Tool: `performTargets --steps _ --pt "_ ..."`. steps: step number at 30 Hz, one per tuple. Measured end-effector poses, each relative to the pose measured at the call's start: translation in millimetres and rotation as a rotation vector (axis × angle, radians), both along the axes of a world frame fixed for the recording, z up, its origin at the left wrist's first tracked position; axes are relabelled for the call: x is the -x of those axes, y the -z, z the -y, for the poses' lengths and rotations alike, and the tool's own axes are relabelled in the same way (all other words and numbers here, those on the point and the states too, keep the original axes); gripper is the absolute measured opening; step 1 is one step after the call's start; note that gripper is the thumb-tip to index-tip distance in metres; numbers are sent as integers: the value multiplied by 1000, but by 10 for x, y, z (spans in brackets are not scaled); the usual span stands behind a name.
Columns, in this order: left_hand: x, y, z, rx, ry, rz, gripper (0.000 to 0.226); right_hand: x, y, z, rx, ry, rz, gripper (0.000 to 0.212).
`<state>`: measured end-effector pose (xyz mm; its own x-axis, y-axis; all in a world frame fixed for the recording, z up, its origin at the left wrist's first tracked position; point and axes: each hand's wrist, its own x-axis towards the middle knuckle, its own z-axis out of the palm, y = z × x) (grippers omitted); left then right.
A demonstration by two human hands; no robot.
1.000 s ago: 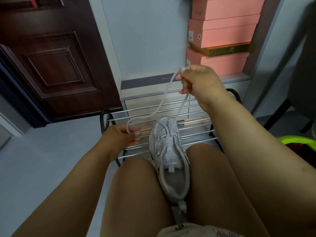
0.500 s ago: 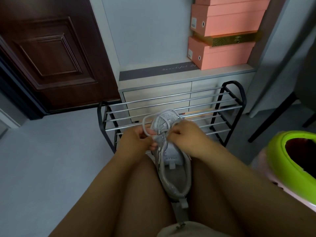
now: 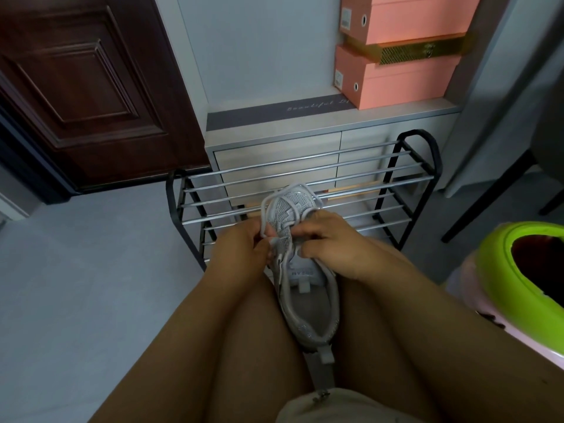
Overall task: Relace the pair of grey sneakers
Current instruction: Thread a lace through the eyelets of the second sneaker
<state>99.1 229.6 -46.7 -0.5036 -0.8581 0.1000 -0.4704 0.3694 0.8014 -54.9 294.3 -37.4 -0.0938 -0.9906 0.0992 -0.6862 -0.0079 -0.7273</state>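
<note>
One grey sneaker (image 3: 308,300) lies wedged between my thighs, toe pointing away from me. Its white lace (image 3: 305,190) loops loosely around the toe on both sides. My left hand (image 3: 241,254) pinches the left lace strand at the eyelets near the tongue. My right hand (image 3: 332,248) curls over the right side of the lacing area and pinches the other strand. The second sneaker is not in view.
A black and chrome shoe rack (image 3: 409,178) stands just beyond my knees, in front of a grey drawer cabinet (image 3: 274,154). Pink shoe boxes (image 3: 396,74) are stacked on the cabinet. A green-rimmed bin (image 3: 500,270) sits at my right. A dark wooden door (image 3: 76,87) is at the left.
One second ago my right hand held the lace pulled high and my left held it out to the side. Both hands have come down to the eyelets, and the lace now hangs slack around the toe.
</note>
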Motion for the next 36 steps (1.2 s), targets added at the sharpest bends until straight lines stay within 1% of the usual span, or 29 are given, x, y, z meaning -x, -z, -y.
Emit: performTargets --steps 3,7,9,11,14,17,19,22,23,25,27,30,33,36 --pt "12 -16 2 18 -21 15 12 -7 13 5 31 21 -30 22" --pt "-11 -35 64 94 -33 76 6 -23 33 5 80 17 -27 21" --pt "-22 -40 67 80 -8 86 5 -17 38 8 88 17 -23 21" --pt "-14 -36 51 38 1 57 8 -6 44 13 95 14 -47 20" --pt "20 -52 34 -57 -11 -44 19 5 48 16 100 -13 -89 14" --pt "43 -85 38 -91 -33 -95 18 16 57 16 101 -13 -97 11" --pt "51 -97 29 -10 -27 -25 18 15 59 18 102 -15 -103 9" --pt "51 -109 20 214 11 143 9 17 60 24 107 -21 -105 9" --pt "50 -113 11 273 20 163 8 19 61 28 107 -21 -107 10" --pt "49 -119 -9 305 25 152 8 17 55 30 83 -30 -80 12" --pt "51 -103 -26 251 24 127 8 10 34 20 31 -55 11 18" --pt "60 -74 -44 97 2 59 5 13 -30 11 -46 -44 112 27" --pt "77 -71 -39 -63 -22 -40 6 21 -76 21 -116 -35 163 25" --pt "83 -68 -19 -137 -25 -42 15 7 -86 35 -152 4 246 24"
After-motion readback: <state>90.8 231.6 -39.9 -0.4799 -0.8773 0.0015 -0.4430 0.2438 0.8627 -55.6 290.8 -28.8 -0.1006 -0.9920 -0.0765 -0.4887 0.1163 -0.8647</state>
